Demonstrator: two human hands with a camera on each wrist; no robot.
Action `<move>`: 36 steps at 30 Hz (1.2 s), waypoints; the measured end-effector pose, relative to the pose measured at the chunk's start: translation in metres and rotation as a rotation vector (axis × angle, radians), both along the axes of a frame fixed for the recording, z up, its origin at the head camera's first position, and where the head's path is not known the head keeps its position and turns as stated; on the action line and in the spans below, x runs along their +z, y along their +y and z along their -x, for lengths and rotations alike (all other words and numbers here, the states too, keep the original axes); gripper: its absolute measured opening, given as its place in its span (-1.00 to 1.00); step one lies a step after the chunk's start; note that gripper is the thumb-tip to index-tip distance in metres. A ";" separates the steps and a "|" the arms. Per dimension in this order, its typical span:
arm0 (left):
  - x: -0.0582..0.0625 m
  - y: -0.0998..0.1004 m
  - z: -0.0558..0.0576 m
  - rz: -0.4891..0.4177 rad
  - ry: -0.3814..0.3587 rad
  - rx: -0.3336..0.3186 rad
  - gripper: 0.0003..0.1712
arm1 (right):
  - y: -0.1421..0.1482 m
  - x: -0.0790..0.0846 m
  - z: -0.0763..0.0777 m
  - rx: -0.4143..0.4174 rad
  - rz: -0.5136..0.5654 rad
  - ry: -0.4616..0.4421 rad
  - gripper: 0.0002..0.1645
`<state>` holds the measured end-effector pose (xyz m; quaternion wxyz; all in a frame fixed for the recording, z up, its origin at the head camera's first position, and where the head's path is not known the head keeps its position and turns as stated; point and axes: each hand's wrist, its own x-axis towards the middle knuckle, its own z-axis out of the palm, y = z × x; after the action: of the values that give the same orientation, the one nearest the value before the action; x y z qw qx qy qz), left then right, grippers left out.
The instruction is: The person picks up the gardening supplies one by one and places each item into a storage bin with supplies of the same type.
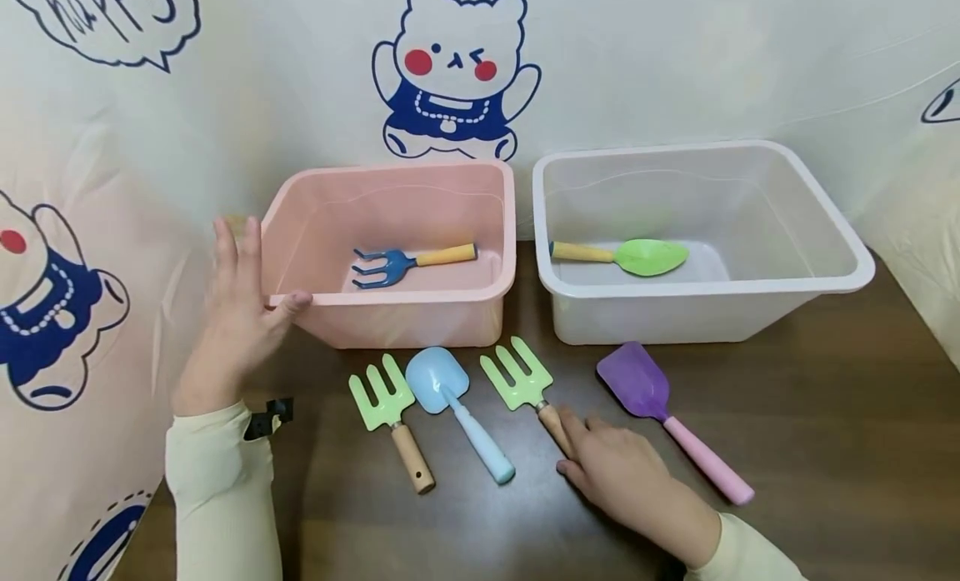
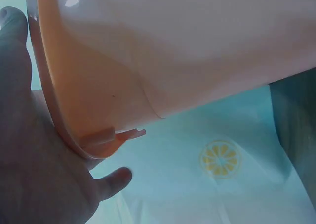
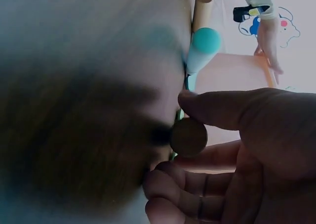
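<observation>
My left hand rests at the left corner of the pink bin, fingers pointing up along its outside and thumb over the front rim. In the left wrist view the palm lies against the bin's rim. Inside this bin is a blue hand rake with a yellow handle. On the table, my right hand grips the wooden handle of a light green hand fork, tines toward the bins. The right wrist view shows the handle's round end between thumb and fingers.
A white bin on the right holds a green trowel. Left of the gripped fork lie a light blue shovel and another green hand fork; a purple shovel with a pink handle lies to its right. A printed cloth hangs behind.
</observation>
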<state>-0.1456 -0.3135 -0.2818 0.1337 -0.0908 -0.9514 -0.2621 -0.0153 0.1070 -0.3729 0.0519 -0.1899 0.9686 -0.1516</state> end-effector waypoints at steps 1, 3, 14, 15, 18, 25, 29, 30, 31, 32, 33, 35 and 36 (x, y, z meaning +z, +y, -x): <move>-0.001 -0.001 0.000 -0.015 -0.005 -0.002 0.15 | 0.001 -0.001 0.000 0.001 -0.001 -0.005 -0.27; -0.004 -0.005 -0.001 -0.044 -0.030 -0.001 0.11 | 0.003 -0.003 -0.001 0.004 -0.004 -0.009 -0.28; -0.016 -0.028 -0.004 -0.089 -0.145 -0.008 -0.08 | 0.008 -0.008 -0.001 0.012 0.046 -0.003 -0.40; -0.016 -0.029 -0.003 -0.093 -0.142 -0.016 -0.08 | 0.008 -0.008 0.000 0.006 0.049 0.009 -0.45; -0.014 -0.029 -0.001 -0.110 -0.135 -0.027 -0.08 | 0.009 -0.004 0.002 -0.017 0.054 0.040 -0.60; -0.008 -0.026 0.001 -0.107 -0.106 -0.021 -0.08 | 0.012 0.008 0.006 -0.068 0.077 0.084 -0.74; -0.007 -0.025 0.000 -0.098 -0.110 -0.010 -0.07 | 0.013 0.013 0.005 -0.089 0.114 0.123 -0.81; -0.007 -0.025 0.000 -0.096 -0.111 -0.007 -0.07 | 0.013 0.014 0.005 -0.097 0.129 0.131 -0.82; -0.007 -0.025 0.000 -0.095 -0.114 -0.005 -0.07 | 0.013 0.014 0.005 -0.105 0.145 0.139 -0.82; -0.007 -0.025 0.001 -0.094 -0.117 -0.004 -0.07 | 0.013 0.014 0.005 -0.113 0.165 0.147 -0.82; -0.008 -0.025 0.001 -0.093 -0.121 -0.003 -0.07 | 0.013 0.014 0.005 -0.120 0.183 0.157 -0.82; -0.009 -0.024 0.002 -0.090 -0.131 -0.001 -0.06 | 0.014 0.013 0.006 -0.124 0.220 0.194 -0.80; -0.010 -0.024 0.002 -0.088 -0.137 0.002 -0.05 | 0.014 0.011 0.006 -0.122 0.239 0.223 -0.77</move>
<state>-0.1476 -0.3376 -0.2913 0.0723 -0.0658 -0.9459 -0.3093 -0.0217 0.1210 -0.3615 -0.0884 -0.1512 0.9532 -0.2464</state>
